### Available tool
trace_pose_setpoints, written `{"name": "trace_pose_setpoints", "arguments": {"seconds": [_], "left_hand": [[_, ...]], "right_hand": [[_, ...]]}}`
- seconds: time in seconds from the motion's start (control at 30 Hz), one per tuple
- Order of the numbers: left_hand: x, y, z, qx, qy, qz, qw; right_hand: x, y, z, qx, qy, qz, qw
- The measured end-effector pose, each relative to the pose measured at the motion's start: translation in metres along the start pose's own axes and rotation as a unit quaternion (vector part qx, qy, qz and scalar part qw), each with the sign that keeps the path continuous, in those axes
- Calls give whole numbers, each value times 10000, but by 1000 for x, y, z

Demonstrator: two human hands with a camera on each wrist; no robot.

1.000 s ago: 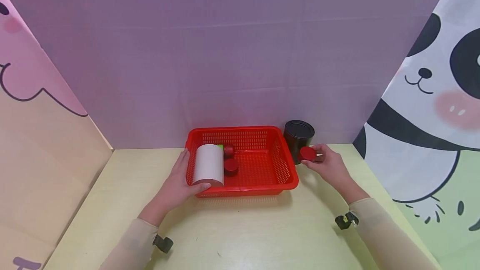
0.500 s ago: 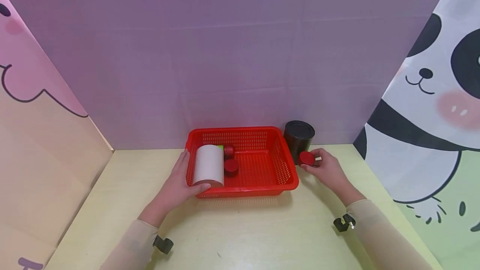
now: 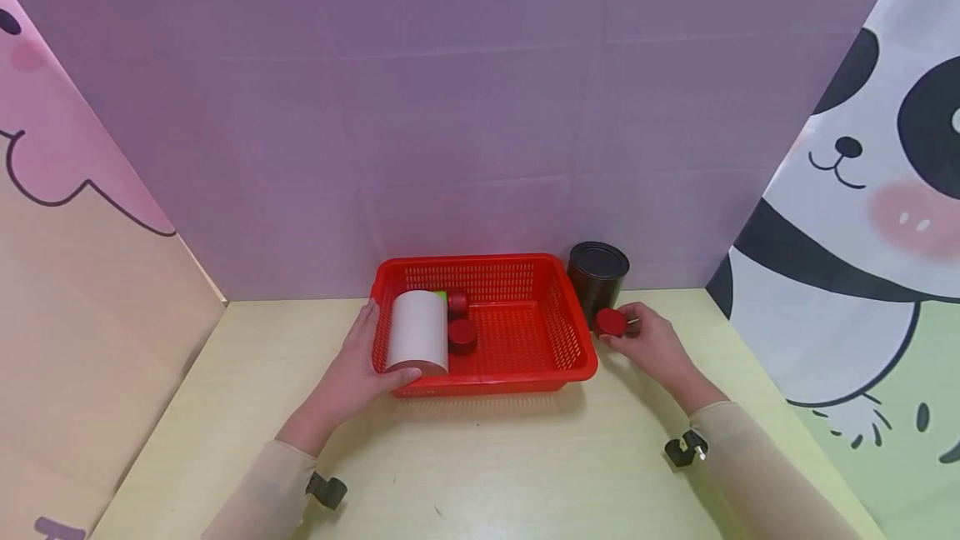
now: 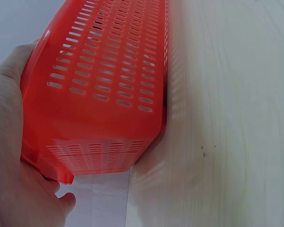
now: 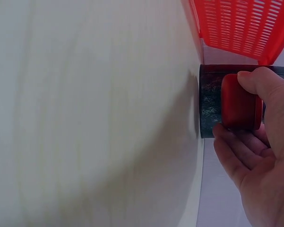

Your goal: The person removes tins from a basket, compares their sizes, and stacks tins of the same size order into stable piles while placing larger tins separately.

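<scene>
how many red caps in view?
3. Two lie in the red basket beside the white cylinder: one cap nearer, one behind. The third is in the right hand. More may hide behind the cylinder.

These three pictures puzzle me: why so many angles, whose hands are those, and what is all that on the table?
No machine here: a person works with two bare hands and wears three cameras. The wide picture comes from a camera on the head, looking down at the table. The other two come from cameras strapped to each wrist, so they show each hand's work very close up.

On the table stands a red basket. Inside it lie a white cylinder on its side and two small red caps. Beside the basket, on the right, stands a black can.

The left hand grips the basket's left end, thumb over the near rim. The right hand pinches another red cap, right against the side of the can.
</scene>
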State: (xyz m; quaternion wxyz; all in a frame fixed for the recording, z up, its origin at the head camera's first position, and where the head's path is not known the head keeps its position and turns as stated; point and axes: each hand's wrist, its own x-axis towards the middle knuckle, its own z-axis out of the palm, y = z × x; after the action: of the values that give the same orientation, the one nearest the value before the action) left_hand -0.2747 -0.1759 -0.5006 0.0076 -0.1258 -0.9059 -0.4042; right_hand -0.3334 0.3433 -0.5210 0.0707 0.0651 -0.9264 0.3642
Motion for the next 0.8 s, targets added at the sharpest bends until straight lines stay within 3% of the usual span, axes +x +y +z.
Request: {"name": "trace_pose_setpoints", "arguments": {"seconds": [0.5, 0.8], "left_hand": [[2, -5, 2, -11, 82, 193, 9998], [2, -4, 3, -12, 67, 104, 9999]], "right_hand": [[1, 3, 7, -267, -43, -233, 9994], [2, 3, 8, -356, -174, -129, 9991]]}}
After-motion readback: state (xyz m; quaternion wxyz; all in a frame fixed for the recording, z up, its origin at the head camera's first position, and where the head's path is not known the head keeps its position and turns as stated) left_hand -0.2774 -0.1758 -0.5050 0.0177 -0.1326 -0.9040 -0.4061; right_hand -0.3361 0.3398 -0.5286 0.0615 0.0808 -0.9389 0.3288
